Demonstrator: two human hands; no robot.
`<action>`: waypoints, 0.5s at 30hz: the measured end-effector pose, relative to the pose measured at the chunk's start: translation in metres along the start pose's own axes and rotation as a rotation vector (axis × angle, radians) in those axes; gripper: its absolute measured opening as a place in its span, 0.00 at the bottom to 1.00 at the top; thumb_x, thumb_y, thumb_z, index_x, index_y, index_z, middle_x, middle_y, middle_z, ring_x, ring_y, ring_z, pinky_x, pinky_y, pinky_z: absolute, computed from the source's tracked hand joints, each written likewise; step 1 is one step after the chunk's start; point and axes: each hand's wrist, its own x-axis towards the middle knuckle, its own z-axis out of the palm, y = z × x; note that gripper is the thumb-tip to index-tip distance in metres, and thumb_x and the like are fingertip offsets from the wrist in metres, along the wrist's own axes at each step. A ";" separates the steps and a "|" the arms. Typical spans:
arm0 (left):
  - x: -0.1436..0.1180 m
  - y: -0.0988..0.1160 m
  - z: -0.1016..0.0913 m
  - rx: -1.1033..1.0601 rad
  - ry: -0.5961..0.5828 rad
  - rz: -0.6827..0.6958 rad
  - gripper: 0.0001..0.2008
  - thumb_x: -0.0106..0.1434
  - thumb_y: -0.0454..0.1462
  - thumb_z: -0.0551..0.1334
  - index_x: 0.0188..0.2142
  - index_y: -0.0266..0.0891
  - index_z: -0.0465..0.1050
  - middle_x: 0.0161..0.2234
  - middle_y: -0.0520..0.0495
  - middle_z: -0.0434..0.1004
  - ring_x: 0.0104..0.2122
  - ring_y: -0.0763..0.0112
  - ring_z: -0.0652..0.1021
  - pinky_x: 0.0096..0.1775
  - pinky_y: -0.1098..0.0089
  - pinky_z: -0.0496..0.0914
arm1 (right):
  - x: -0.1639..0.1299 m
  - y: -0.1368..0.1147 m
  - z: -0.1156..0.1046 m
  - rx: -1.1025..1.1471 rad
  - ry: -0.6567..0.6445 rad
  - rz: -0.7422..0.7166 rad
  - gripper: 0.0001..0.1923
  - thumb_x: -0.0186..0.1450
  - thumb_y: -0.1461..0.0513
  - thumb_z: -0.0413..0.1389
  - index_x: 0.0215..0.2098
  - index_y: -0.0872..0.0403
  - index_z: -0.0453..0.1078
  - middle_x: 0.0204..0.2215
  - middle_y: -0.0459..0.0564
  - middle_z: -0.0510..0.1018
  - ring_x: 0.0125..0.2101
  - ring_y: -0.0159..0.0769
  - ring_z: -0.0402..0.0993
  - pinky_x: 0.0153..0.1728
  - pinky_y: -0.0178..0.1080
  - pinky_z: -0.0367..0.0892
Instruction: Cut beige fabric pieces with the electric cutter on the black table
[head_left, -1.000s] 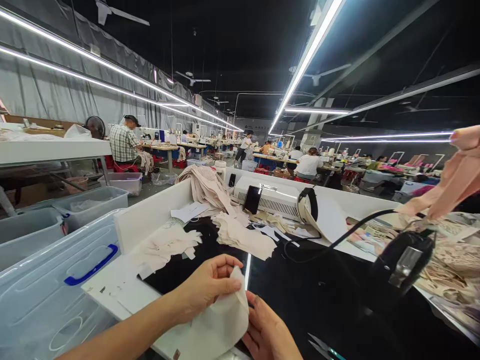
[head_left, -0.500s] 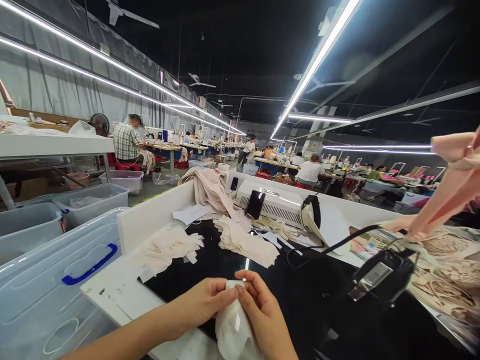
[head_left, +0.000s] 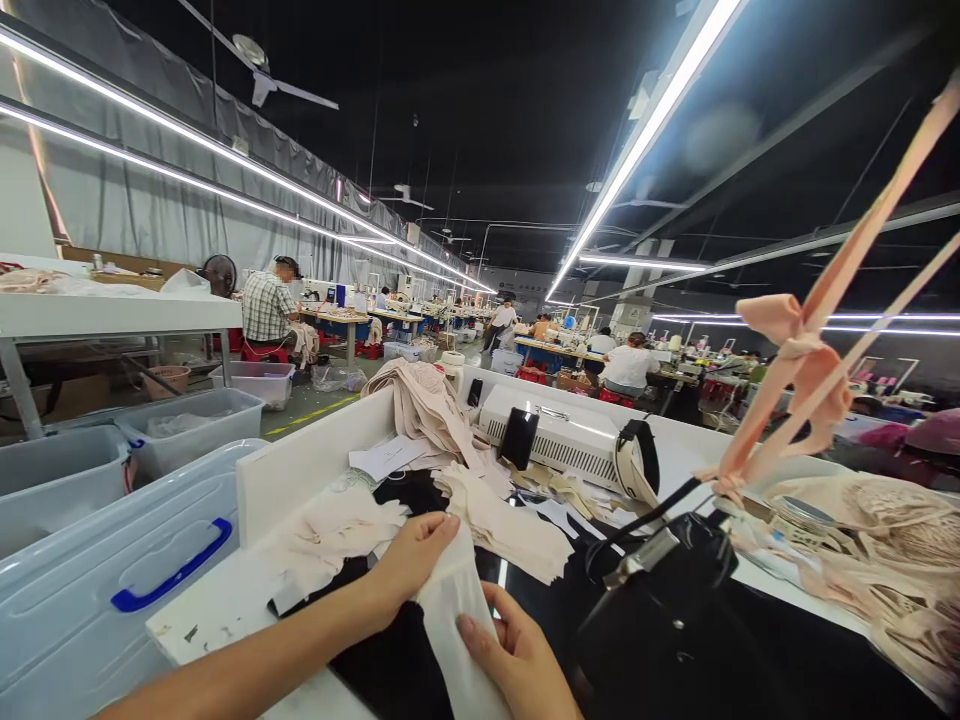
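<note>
A pale, smooth strip of white fabric (head_left: 450,610) hangs stretched between my hands above the black tabletop (head_left: 390,660). My left hand (head_left: 412,565) pinches its upper end between thumb and fingers. Lower down, the thumb and fingers of my right hand (head_left: 514,645) close on the strip's right edge. The fabric's bottom end runs out of the frame. Just beyond my hands lies a stack of cream cut fabric pieces (head_left: 510,525). Another loose pile of cream pieces (head_left: 330,535) sits left of my left hand.
At right, a black device with a metal plate (head_left: 649,560) hangs near peach fabric strips (head_left: 806,380). Behind the stacks stand a white slotted machine (head_left: 559,435) and draped beige fabric (head_left: 424,405). A lidded plastic bin (head_left: 180,510) flanks the table's left. Several people sit at sewing tables farther back.
My hands have moved apart: the left went up and forward with the fabric's end, the right slid lower along it. The bunched fabric is now drawn out lengthwise. The view has shifted slightly.
</note>
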 end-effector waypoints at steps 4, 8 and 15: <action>0.042 0.012 -0.010 0.134 0.054 0.053 0.24 0.71 0.56 0.61 0.35 0.35 0.74 0.32 0.50 0.74 0.33 0.65 0.76 0.35 0.67 0.71 | 0.018 -0.010 -0.025 -0.071 0.125 -0.048 0.33 0.51 0.38 0.68 0.41 0.53 0.77 0.23 0.47 0.81 0.23 0.40 0.77 0.27 0.37 0.66; 0.088 0.027 -0.006 0.257 0.091 0.072 0.16 0.74 0.44 0.64 0.54 0.35 0.74 0.51 0.44 0.76 0.46 0.57 0.80 0.47 0.56 0.77 | 0.045 -0.033 -0.063 -0.147 0.344 -0.099 0.29 0.54 0.42 0.67 0.45 0.51 0.77 0.29 0.47 0.83 0.29 0.41 0.78 0.29 0.37 0.68; 0.135 0.026 0.015 0.456 0.123 0.011 0.17 0.74 0.43 0.64 0.57 0.36 0.72 0.55 0.42 0.74 0.49 0.55 0.79 0.49 0.54 0.77 | 0.095 -0.043 -0.124 -0.245 0.564 -0.120 0.29 0.59 0.45 0.65 0.51 0.53 0.71 0.36 0.47 0.82 0.35 0.42 0.80 0.34 0.39 0.73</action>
